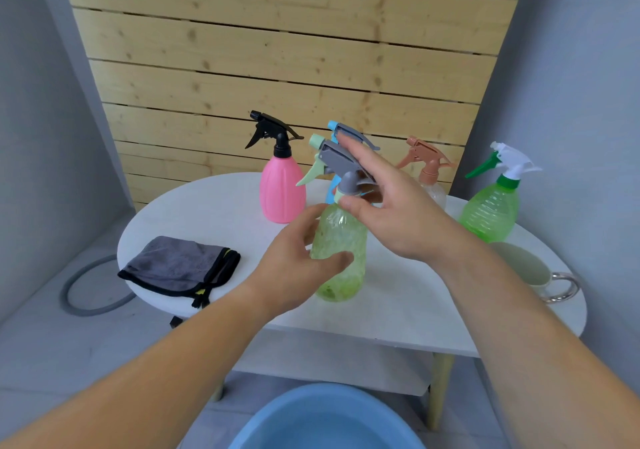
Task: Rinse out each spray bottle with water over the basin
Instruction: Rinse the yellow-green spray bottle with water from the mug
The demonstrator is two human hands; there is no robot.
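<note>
The pale green spray bottle [341,251] stands upright near the middle of the white round table [398,310], between the two hands. The left hand [298,258] holds its body from the left, thumb across the near face and fingers curled round the shoulder. The right hand [391,206] is spread wide about the grey spray head [337,159], thumb against the collar and index finger reaching up past the top. Its other fingers lie behind the head, so whether they clasp it cannot be told. Just beyond, partly hidden by this bottle and the right hand, stands a blue bottle [331,190]. To the far left of it is a pink bottle [282,196] with a black sprayer. To the far right are a clear bottle [433,189] with a brownish sprayer and, further right at the table's edge, a bright green bottle [491,209] with a white sprayer. A folded grey cloth [180,265] lies on the left of the table, and a cup [530,268] sits on the right, partly behind the right forearm. The blue basin [325,421] sits on the floor at the near edge, below the table. A grey ring [93,289] lies on the floor at left.
</note>
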